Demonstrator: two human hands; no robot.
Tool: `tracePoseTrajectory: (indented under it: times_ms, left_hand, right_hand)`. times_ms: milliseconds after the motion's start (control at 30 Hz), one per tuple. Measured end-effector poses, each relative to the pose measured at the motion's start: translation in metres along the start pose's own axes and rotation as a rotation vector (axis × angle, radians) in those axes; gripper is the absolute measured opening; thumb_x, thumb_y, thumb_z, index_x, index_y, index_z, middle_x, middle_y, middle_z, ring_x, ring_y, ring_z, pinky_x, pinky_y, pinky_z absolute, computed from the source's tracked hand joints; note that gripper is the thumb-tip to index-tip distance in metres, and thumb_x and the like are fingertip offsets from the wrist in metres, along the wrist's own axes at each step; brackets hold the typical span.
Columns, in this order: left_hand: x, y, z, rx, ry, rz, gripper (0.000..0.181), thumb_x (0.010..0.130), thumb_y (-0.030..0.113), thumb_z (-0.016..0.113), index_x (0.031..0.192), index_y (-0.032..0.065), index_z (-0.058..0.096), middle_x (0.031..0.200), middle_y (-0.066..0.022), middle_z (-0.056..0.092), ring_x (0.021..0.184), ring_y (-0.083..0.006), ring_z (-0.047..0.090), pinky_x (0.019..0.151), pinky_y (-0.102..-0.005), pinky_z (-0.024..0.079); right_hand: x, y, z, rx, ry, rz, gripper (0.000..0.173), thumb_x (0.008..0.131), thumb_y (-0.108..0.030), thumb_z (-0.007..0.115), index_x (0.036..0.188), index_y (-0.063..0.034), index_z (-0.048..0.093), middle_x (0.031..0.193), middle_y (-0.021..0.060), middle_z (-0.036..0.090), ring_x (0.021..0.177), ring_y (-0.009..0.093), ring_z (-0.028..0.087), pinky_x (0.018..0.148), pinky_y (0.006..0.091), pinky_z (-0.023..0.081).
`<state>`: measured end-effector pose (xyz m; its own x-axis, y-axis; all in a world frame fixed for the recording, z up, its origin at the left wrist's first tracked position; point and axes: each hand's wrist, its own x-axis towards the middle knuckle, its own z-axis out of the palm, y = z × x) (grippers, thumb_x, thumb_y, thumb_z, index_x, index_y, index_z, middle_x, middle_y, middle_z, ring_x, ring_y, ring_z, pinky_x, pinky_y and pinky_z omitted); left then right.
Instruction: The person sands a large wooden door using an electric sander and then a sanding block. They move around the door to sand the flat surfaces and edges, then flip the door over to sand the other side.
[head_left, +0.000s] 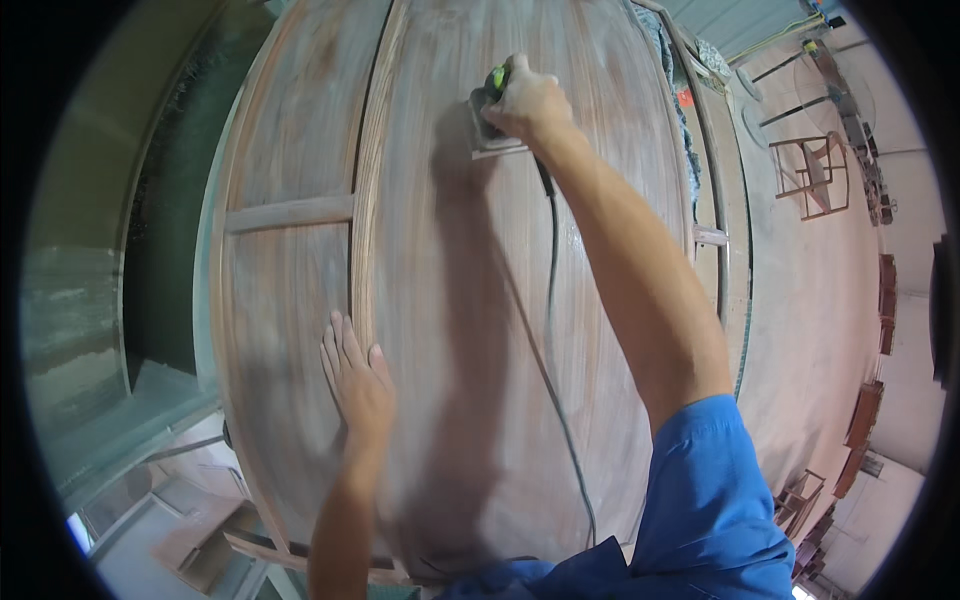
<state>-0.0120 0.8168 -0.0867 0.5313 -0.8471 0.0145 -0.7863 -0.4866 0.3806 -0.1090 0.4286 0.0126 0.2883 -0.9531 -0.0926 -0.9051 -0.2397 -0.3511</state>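
A large wooden furniture panel (420, 300) with a dusty, whitish surface lies before me, divided by a raised wooden rail (369, 172) and a short crosspiece (289, 215). My right hand (532, 101) grips a dark and green electric sander (491, 94), its flat pad on the upper middle of the panel. The sander's cord (553, 262) runs back towards my body. Flat on the panel beside the lower part of the rail rests my left hand (358, 375), fingers somewhat apart, holding nothing.
Beyond the panel's right edge is a wooden frame (709, 127) with cloth beside it. Wooden chairs (814, 176) stand on the floor farther right. A dark, glassy-looking surface (161, 285) lies along the left. More wooden pieces (210, 551) are at the lower left.
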Motion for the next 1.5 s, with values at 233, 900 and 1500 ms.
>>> tracePoseTrajectory:
  times_ms: [233,900,1500]
  left_hand:
    - [0.013,-0.002,0.024,0.022,0.093,0.061,0.056,0.101,0.019,0.054,0.150,-0.0029,0.038,0.160,-0.0201,0.036,0.146,-0.0379,0.035,0.122,-0.0482,0.025]
    - [-0.378,-0.117,-0.076,0.048,-0.127,-0.037,0.051,0.096,0.024,0.057,0.146,0.0141,0.053,0.159,-0.0084,0.041,0.146,-0.0355,0.034,0.123,-0.0524,0.023]
    - [-0.384,-0.140,-0.054,-0.013,-0.114,0.137,0.063,0.098,0.021,0.056,0.156,0.0061,0.035,0.166,-0.0136,0.027,0.152,-0.0341,0.025,0.125,-0.0493,0.019]
  right_hand:
    - [-0.147,0.001,0.043,0.082,-0.034,-0.248,0.069,0.077,-0.024,0.079,0.136,-0.0143,0.045,0.112,0.0299,0.056,0.089,0.048,0.067,0.077,0.0530,0.056]
    - [-0.292,0.011,0.049,0.057,-0.059,-0.420,0.073,0.075,-0.025,0.081,0.139,-0.0157,0.048,0.107,0.0280,0.065,0.101,0.046,0.063,0.087,0.0484,0.054]
    - [-0.569,0.089,0.025,0.016,-0.037,-0.231,0.067,0.079,-0.018,0.080,0.139,-0.0259,0.050,0.120,0.0204,0.056,0.090,0.045,0.067,0.076,0.0515,0.057]
